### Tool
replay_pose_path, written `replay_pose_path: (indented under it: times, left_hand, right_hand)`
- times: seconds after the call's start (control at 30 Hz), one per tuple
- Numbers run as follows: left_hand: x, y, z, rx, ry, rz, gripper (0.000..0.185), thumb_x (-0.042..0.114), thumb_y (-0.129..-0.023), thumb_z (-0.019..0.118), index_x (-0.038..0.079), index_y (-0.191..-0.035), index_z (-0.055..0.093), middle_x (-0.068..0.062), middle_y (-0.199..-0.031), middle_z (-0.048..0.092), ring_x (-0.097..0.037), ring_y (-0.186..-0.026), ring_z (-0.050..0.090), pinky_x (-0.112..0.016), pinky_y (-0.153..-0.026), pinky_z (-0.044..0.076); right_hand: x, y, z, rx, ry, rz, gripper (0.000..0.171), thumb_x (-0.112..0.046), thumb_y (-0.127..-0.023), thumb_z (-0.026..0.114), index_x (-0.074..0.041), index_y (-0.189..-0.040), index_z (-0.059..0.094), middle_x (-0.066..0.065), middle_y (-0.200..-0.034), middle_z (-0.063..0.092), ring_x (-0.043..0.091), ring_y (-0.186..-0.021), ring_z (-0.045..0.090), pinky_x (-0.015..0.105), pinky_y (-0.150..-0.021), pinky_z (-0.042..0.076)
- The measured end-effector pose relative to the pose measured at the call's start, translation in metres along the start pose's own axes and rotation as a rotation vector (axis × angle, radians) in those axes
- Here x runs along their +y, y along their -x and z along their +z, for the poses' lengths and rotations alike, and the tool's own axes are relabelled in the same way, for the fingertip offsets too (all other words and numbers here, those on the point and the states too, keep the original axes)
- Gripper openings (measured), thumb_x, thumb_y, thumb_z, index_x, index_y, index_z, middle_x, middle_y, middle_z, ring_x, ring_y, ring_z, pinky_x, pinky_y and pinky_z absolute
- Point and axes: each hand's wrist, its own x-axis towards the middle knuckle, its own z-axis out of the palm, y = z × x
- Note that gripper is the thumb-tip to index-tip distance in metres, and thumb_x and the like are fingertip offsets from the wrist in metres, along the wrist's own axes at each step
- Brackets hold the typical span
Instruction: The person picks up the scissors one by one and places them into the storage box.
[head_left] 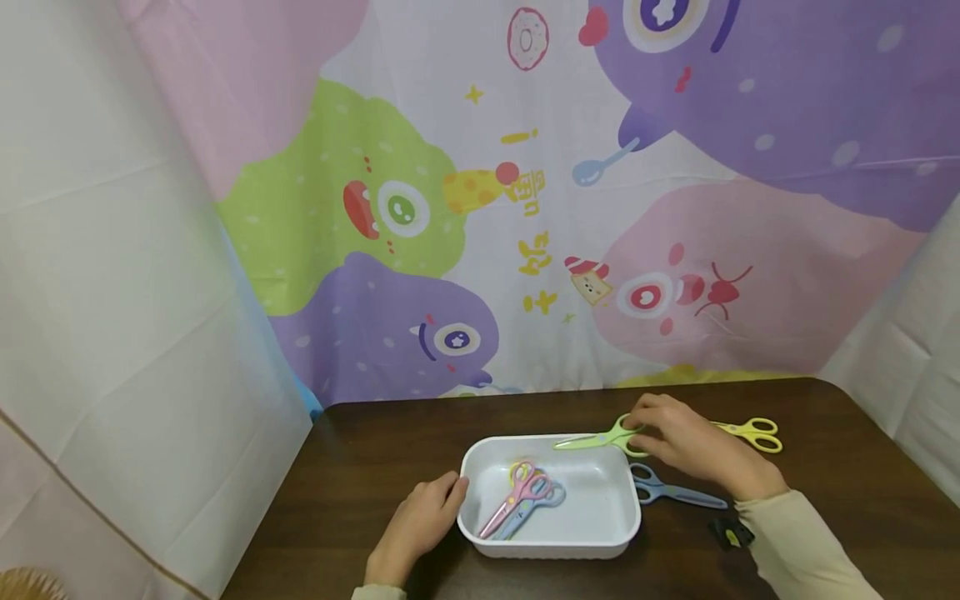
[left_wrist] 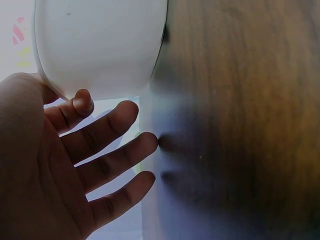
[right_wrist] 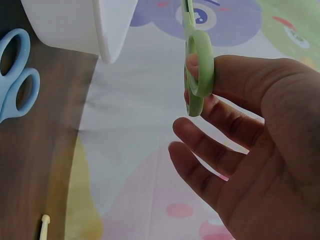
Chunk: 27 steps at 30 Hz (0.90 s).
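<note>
A white tray (head_left: 600, 504) sits on the dark wooden table (head_left: 375, 467) and holds pink scissors (head_left: 517, 496) lying over pale blue ones. My left hand (head_left: 431, 508) rests beside the tray's left wall (left_wrist: 100, 45), with its fingers (left_wrist: 110, 150) straight and spread and nothing in them. My right hand (head_left: 660, 433) pinches the handle loop of green scissors (head_left: 592, 440) between thumb and forefinger. It holds them over the tray's back right rim with the blades pointing left. In the right wrist view the green loop (right_wrist: 199, 75) sits on the fingertip.
Blue scissors (head_left: 678, 493) lie on the table just right of the tray. Yellow scissors (head_left: 753, 433) lie farther back on the right. A small black object (head_left: 731, 533) is near my right sleeve. A cartoon-printed cloth hangs behind the table.
</note>
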Motion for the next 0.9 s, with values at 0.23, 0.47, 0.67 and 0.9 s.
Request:
replay_pose_path:
  times: [0.23, 0.47, 0.67, 0.9]
  left_hand:
    - [0.0005, -0.0001, -0.0003, 0.003, -0.005, 0.01, 0.034, 0.04, -0.109, 0.048, 0.02, -0.082, 0.054, 0.008, -0.064, 0.039, -0.012, -0.061, 0.045, -0.03, -0.057, 0.037]
    - [0.0004, -0.0001, -0.0003, -0.002, -0.003, 0.014, 0.033, 0.04, -0.109, 0.047, 0.019, -0.083, 0.055, 0.008, -0.065, 0.04, -0.012, -0.061, 0.044, -0.03, -0.057, 0.037]
    - [0.0008, -0.0005, -0.0008, -0.002, -0.009, 0.014, 0.034, 0.039, -0.109, 0.047, 0.019, -0.083, 0.055, 0.007, -0.065, 0.04, -0.012, -0.062, 0.045, -0.03, -0.057, 0.037]
    - [0.0, 0.0002, -0.0004, -0.002, -0.013, 0.012, 0.035, 0.041, -0.109, 0.047, 0.019, -0.082, 0.054, 0.007, -0.065, 0.039, -0.012, -0.061, 0.044, -0.03, -0.057, 0.037]
  right_hand:
    - [-0.003, -0.0018, 0.001, 0.002, -0.006, -0.004, 0.015, -0.013, -0.09, 0.079, -0.011, -0.104, 0.077, -0.002, -0.101, 0.066, 0.02, -0.096, 0.063, 0.043, -0.083, 0.057]
    - [-0.0048, -0.0029, 0.0027, 0.015, 0.006, -0.021, 0.015, -0.012, -0.089, 0.08, -0.011, -0.104, 0.077, -0.002, -0.1, 0.066, 0.019, -0.095, 0.062, 0.042, -0.084, 0.056]
    - [-0.0069, -0.0053, 0.0048, 0.038, 0.0, -0.045, 0.014, -0.012, -0.09, 0.079, -0.01, -0.104, 0.077, -0.002, -0.1, 0.066, 0.02, -0.095, 0.062, 0.041, -0.082, 0.055]
    - [-0.0092, -0.0054, 0.009, 0.024, -0.013, -0.028, 0.014, -0.013, -0.091, 0.078, -0.011, -0.105, 0.077, 0.0, -0.103, 0.066, 0.021, -0.097, 0.062, 0.04, -0.081, 0.056]
